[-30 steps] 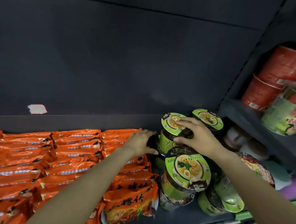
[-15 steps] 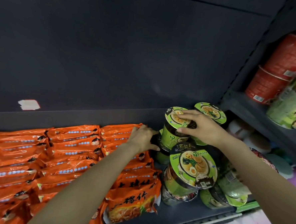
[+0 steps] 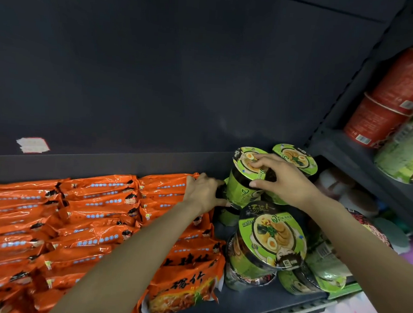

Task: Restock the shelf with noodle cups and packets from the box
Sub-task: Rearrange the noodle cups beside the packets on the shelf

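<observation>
- On dark shelf (image 3: 252,304), toward its right end: green noodle cup (image 3: 244,180) standing upright atop a lower green cup (image 3: 228,217), slightly tilted.
- Right hand (image 3: 283,183) clasping that upper cup from the right, fingers laid over the lid rim, thumb curled against the side wall.
- Left hand (image 3: 203,192) reaching in from the left, fingertips touching the base of the same cup where it meets the one below; whether gripping or merely steadying cannot be told, fingers partly hidden.
- Just behind and to the right: second stacked green cup (image 3: 294,159), lid facing the camera, partly hidden by the right hand.
- Nearer the shelf front: front green cup (image 3: 272,237) with a ramen-and-egg lid, stacked on another, more green cups leaning beside it to the right.
- Left of the cups: rows of orange noodle packets (image 3: 88,221), overlapping front to back, filling the left part of the shelf, the nearest row touching the cup stacks.
- On the back panel, upper left: torn white sticker (image 3: 33,145).
- On a neighbouring shelf at far right: red cups (image 3: 376,123) stacked, blurred green-and-red cup (image 3: 403,156) beside them.
</observation>
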Available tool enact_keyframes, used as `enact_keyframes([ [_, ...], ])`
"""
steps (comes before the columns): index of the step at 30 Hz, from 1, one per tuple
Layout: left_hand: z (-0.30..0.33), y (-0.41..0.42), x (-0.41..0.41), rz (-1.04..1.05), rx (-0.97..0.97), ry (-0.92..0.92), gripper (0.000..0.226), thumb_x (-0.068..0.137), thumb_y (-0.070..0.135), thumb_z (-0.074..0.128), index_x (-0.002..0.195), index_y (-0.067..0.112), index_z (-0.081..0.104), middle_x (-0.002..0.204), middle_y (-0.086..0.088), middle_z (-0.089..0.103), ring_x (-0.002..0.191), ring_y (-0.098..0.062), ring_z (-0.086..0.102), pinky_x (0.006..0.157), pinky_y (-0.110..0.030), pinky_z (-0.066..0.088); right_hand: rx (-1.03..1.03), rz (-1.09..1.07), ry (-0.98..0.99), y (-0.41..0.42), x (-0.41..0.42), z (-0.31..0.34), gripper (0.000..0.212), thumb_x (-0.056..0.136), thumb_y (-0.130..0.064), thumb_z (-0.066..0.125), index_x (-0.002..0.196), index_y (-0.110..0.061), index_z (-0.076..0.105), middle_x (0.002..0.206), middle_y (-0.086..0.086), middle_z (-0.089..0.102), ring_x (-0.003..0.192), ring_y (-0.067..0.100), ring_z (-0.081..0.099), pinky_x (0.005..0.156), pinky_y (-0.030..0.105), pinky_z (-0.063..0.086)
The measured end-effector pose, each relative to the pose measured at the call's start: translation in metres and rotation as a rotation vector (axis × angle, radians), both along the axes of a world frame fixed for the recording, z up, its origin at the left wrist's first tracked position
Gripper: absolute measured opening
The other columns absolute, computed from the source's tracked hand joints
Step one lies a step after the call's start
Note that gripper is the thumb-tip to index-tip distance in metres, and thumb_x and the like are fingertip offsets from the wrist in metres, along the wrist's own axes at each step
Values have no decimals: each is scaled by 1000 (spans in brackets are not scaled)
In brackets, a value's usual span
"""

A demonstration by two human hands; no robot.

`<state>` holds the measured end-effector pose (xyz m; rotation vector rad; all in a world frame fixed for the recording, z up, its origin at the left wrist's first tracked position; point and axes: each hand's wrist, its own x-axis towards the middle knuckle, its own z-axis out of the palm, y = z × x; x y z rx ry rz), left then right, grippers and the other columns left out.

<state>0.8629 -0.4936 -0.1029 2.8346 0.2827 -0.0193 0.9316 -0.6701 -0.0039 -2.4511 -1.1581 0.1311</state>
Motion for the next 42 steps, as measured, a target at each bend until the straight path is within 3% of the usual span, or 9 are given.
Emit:
enact_keyframes([
  [4, 1, 4, 2, -41, -5, 13, 70, 80, 63, 56, 140, 32, 38, 135, 2, 51, 122, -20, 39, 91, -41, 29, -68, 4, 0, 5, 6, 5, 42, 82, -26, 70, 121, -20, 57, 140, -8, 44, 129, 11, 40, 98, 16, 24],
  [9, -1, 13, -5, -215, 119, 53, 58, 95, 52, 37, 147, 30, 23, 154, 12, 23, 123, -17, 34, 91, -37, 27, -6, -41, 0, 5, 3, 0, 38, 82, -41, 66, 112, -20, 60, 130, -10, 49, 120, 8, 45, 96, 21, 31],
  [12, 3, 19, -7, -268, 175, 19, 52, 96, 47, 38, 144, 28, 33, 150, 11, 32, 124, -15, 33, 94, -37, 25, 24, -39, 27, 7, 1, 0, 28, 86, -33, 64, 110, -19, 60, 131, -7, 52, 121, 11, 46, 98, 24, 34],
  [15, 5, 22, -9, -297, 203, -26, 47, 94, 48, 41, 136, 28, 46, 140, 9, 44, 120, -15, 34, 93, -35, 26, -37, 5, 91, 6, 1, 3, 34, 91, -25, 59, 124, -22, 54, 141, -9, 45, 128, 10, 41, 106, 28, 32],
  [18, 8, 21, -6, -308, 159, -44, 43, 93, 50, 44, 129, 28, 52, 139, 9, 45, 120, -15, 35, 91, -33, 27, -25, 3, 83, 4, 0, 1, 37, 91, -21, 58, 128, -20, 54, 143, -10, 40, 130, 8, 37, 106, 22, 27],
  [32, 2, 10, 1, -241, 211, -85, 52, 84, 59, 51, 126, 28, 58, 124, 6, 54, 114, -15, 39, 91, -31, 27, -63, -75, -66, 9, -3, 0, 40, 85, -45, 61, 122, -31, 54, 129, -7, 53, 118, 15, 49, 97, 40, 43],
  [36, 4, 21, -1, -292, 190, -90, 55, 87, 58, 49, 132, 28, 49, 132, 8, 51, 117, -15, 37, 91, -32, 27, -54, -42, -10, 7, 0, 4, 45, 84, -40, 65, 126, -28, 55, 131, -8, 51, 122, 12, 46, 103, 33, 37],
  [39, 1, 29, -1, -323, 194, -58, 60, 90, 57, 43, 143, 29, 35, 149, 12, 35, 126, -14, 32, 93, -30, 25, -72, -8, 30, 1, 1, 3, 47, 88, -35, 61, 133, -28, 50, 142, -11, 43, 131, 8, 37, 107, 23, 26],
  [42, -5, 26, -2, -289, 172, -83, 56, 91, 56, 43, 139, 28, 42, 145, 13, 41, 125, -12, 34, 91, -28, 24, -57, -12, 28, -1, 0, 2, 47, 87, -35, 62, 132, -29, 51, 140, -11, 45, 131, 7, 38, 103, 18, 25],
])
